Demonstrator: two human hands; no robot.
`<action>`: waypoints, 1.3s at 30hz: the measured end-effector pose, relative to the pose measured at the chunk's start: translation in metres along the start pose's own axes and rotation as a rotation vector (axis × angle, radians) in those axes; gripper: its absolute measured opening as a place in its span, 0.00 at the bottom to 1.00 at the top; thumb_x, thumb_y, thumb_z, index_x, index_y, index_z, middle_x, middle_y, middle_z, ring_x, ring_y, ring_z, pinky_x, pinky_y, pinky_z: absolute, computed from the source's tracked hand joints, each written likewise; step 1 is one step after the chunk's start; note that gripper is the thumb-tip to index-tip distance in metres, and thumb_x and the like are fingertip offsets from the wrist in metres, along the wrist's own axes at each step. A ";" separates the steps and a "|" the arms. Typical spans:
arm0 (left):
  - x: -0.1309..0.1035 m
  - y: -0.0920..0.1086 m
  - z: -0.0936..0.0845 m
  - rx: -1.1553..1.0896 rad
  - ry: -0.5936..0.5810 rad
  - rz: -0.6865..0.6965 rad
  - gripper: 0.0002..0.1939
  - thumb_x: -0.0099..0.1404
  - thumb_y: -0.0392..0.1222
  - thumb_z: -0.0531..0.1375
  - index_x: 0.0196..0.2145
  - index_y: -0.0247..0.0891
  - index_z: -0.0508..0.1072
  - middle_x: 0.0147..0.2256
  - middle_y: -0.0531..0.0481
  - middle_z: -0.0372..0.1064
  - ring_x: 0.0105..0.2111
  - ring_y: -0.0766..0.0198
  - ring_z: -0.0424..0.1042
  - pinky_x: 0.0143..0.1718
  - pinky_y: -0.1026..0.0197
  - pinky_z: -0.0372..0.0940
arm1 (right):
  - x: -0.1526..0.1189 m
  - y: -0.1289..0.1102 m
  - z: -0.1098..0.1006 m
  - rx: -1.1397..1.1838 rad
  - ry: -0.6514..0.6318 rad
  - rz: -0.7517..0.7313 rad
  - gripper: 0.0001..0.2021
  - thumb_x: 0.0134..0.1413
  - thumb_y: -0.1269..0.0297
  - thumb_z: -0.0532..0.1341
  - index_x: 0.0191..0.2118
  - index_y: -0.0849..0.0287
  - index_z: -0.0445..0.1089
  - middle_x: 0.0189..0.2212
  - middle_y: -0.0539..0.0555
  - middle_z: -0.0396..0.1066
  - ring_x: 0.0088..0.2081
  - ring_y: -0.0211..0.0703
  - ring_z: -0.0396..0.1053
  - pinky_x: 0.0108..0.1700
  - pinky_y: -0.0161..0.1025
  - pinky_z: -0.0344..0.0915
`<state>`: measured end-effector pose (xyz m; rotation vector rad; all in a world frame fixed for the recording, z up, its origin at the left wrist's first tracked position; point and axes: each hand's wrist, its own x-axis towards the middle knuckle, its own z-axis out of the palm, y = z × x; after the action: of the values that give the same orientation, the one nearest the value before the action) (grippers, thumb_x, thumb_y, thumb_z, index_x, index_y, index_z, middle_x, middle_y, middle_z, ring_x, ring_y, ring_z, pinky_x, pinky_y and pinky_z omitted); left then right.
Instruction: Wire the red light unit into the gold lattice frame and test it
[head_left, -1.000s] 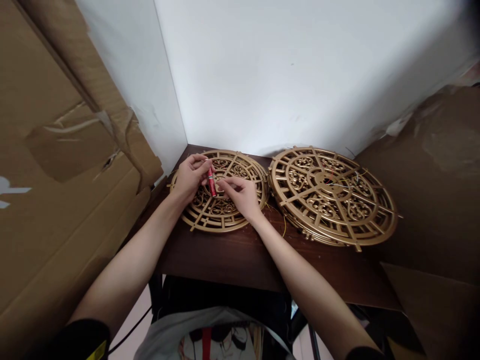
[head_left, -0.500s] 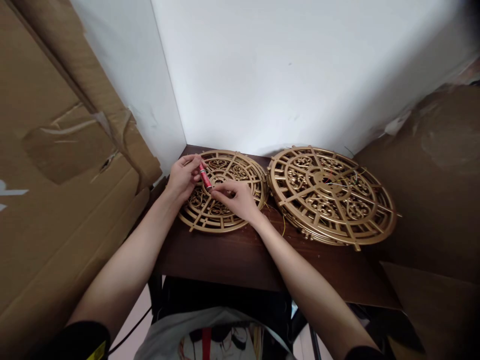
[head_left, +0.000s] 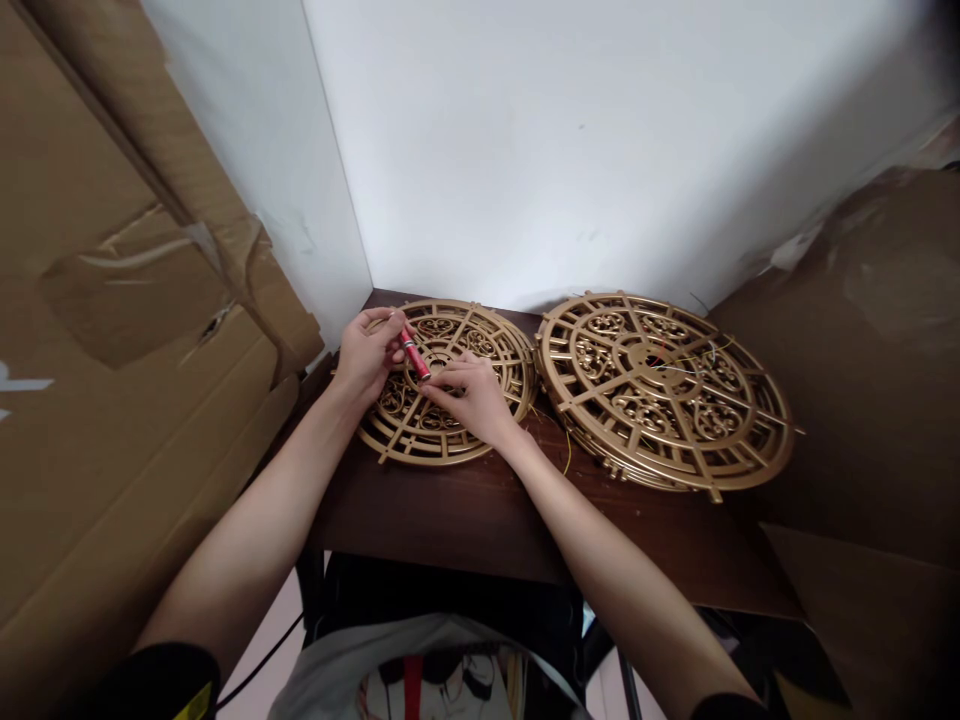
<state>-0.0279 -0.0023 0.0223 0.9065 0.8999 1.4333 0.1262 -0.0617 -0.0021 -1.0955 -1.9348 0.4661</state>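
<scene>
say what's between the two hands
In the head view, a slim red cylinder slants from the left hand toward the right hand, over a round gold openwork panel.

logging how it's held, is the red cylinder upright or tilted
Tilted: the red cylinder slants from the left hand toward the right hand.

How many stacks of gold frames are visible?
2: the left stack, partly covered by the left hand and right hand, and the right stack beside it on the table. No others visible.
</scene>
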 end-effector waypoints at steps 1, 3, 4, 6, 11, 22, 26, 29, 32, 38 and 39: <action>0.000 0.000 0.000 -0.007 -0.003 -0.002 0.14 0.54 0.37 0.68 0.30 0.35 0.65 0.23 0.50 0.72 0.16 0.76 0.60 0.14 0.74 0.51 | 0.000 0.000 0.000 0.005 0.004 0.012 0.06 0.55 0.61 0.65 0.30 0.53 0.78 0.27 0.49 0.75 0.35 0.42 0.63 0.44 0.43 0.55; 0.000 0.001 0.000 -0.020 -0.011 -0.004 0.14 0.54 0.37 0.68 0.30 0.34 0.65 0.23 0.50 0.72 0.16 0.76 0.60 0.13 0.74 0.51 | 0.001 0.000 0.000 0.019 0.012 0.031 0.06 0.55 0.61 0.65 0.30 0.53 0.79 0.26 0.49 0.75 0.33 0.41 0.63 0.43 0.42 0.56; 0.000 0.001 0.000 -0.023 -0.015 -0.004 0.14 0.54 0.37 0.68 0.30 0.34 0.65 0.23 0.49 0.72 0.15 0.76 0.60 0.13 0.74 0.50 | 0.001 0.000 -0.001 0.026 0.013 0.033 0.06 0.55 0.61 0.65 0.30 0.53 0.79 0.26 0.49 0.75 0.33 0.41 0.63 0.42 0.41 0.56; 0.000 0.001 0.001 -0.026 -0.015 0.001 0.13 0.55 0.36 0.68 0.30 0.34 0.65 0.23 0.50 0.72 0.15 0.76 0.60 0.13 0.74 0.50 | 0.002 0.000 -0.001 0.035 0.008 0.031 0.07 0.55 0.61 0.65 0.30 0.54 0.79 0.26 0.49 0.74 0.33 0.41 0.64 0.40 0.39 0.57; -0.001 0.002 0.001 -0.020 -0.004 0.006 0.12 0.55 0.36 0.67 0.30 0.34 0.65 0.24 0.50 0.72 0.16 0.77 0.60 0.14 0.74 0.51 | 0.001 -0.001 -0.001 0.119 -0.025 0.044 0.07 0.56 0.62 0.63 0.31 0.55 0.78 0.24 0.48 0.72 0.28 0.36 0.63 0.33 0.34 0.57; 0.000 0.003 0.000 -0.024 0.017 -0.020 0.13 0.56 0.36 0.67 0.30 0.34 0.64 0.24 0.50 0.71 0.16 0.77 0.60 0.14 0.74 0.51 | 0.000 -0.006 -0.003 0.104 -0.006 0.008 0.07 0.55 0.70 0.61 0.33 0.57 0.78 0.28 0.49 0.71 0.26 0.35 0.63 0.32 0.34 0.60; 0.000 0.003 0.000 -0.031 0.016 -0.009 0.12 0.56 0.35 0.66 0.30 0.34 0.64 0.24 0.50 0.71 0.16 0.76 0.61 0.14 0.73 0.51 | 0.001 -0.003 -0.001 0.127 0.031 0.029 0.05 0.54 0.68 0.63 0.33 0.56 0.78 0.27 0.49 0.70 0.26 0.34 0.63 0.31 0.34 0.60; 0.000 0.002 0.000 -0.031 0.021 -0.006 0.11 0.56 0.34 0.66 0.30 0.34 0.65 0.23 0.50 0.71 0.16 0.75 0.61 0.14 0.73 0.51 | 0.000 0.001 0.000 0.193 0.064 0.077 0.04 0.52 0.66 0.65 0.32 0.56 0.78 0.23 0.48 0.69 0.24 0.34 0.64 0.30 0.34 0.61; 0.000 0.002 0.000 -0.030 0.025 -0.009 0.10 0.57 0.33 0.65 0.30 0.34 0.64 0.24 0.49 0.71 0.16 0.75 0.61 0.14 0.73 0.51 | 0.000 0.003 0.002 0.297 0.079 0.171 0.05 0.51 0.63 0.66 0.33 0.58 0.77 0.21 0.48 0.71 0.23 0.34 0.65 0.29 0.34 0.62; 0.000 0.002 0.000 -0.028 0.028 -0.010 0.11 0.56 0.34 0.66 0.30 0.34 0.65 0.23 0.50 0.71 0.16 0.76 0.61 0.14 0.74 0.51 | 0.000 0.000 0.001 0.317 0.039 0.206 0.07 0.50 0.60 0.66 0.30 0.59 0.75 0.22 0.47 0.71 0.23 0.33 0.64 0.28 0.32 0.60; 0.000 0.002 0.000 -0.025 0.028 -0.009 0.12 0.56 0.35 0.67 0.30 0.34 0.65 0.23 0.50 0.71 0.16 0.75 0.61 0.14 0.74 0.51 | 0.000 -0.001 0.001 0.302 0.036 0.199 0.07 0.50 0.61 0.66 0.29 0.59 0.75 0.23 0.48 0.71 0.23 0.32 0.63 0.27 0.32 0.59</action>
<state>-0.0285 -0.0027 0.0239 0.8645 0.9038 1.4502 0.1254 -0.0618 -0.0020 -1.0923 -1.6646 0.8139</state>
